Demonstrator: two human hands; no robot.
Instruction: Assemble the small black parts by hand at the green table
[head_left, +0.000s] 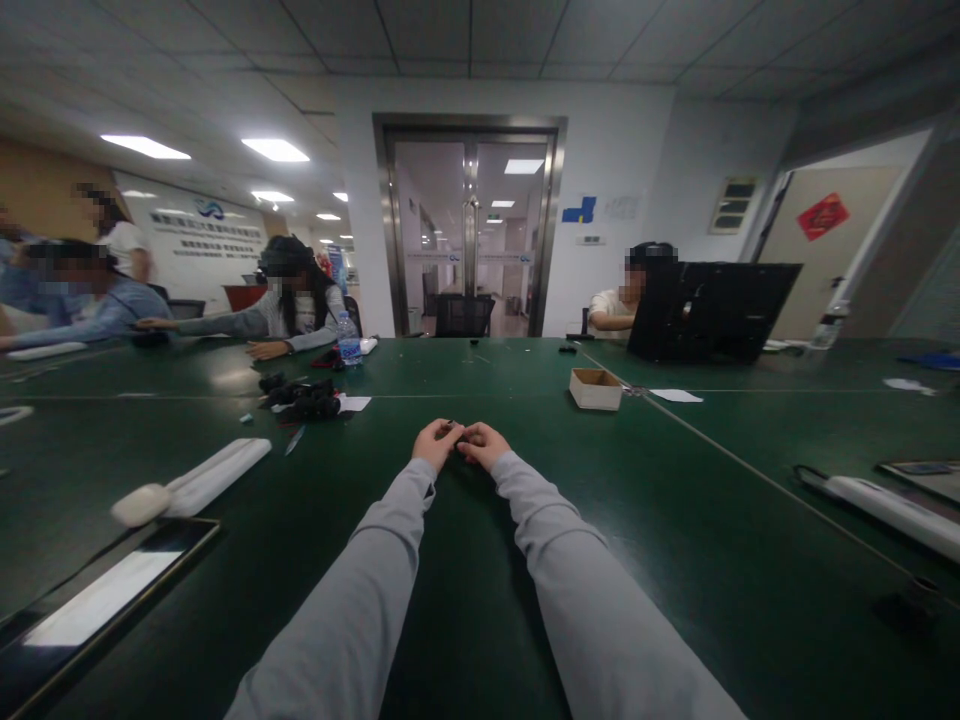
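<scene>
Both my arms reach forward in grey sleeves over the green table. My left hand and my right hand meet near the middle of it, fingertips almost touching. Between them is a small dark object, mostly covered by the fingers, so its kind does not show. The fingers of each hand are closed in a pinch around it. Ahead and to the right of my hands stands an open cardboard box; its inside is only partly visible.
On the left lie a tablet, a white power strip, a tangle of black gear and a water bottle. A monitor and another power strip are on the right. Other people sit around the table.
</scene>
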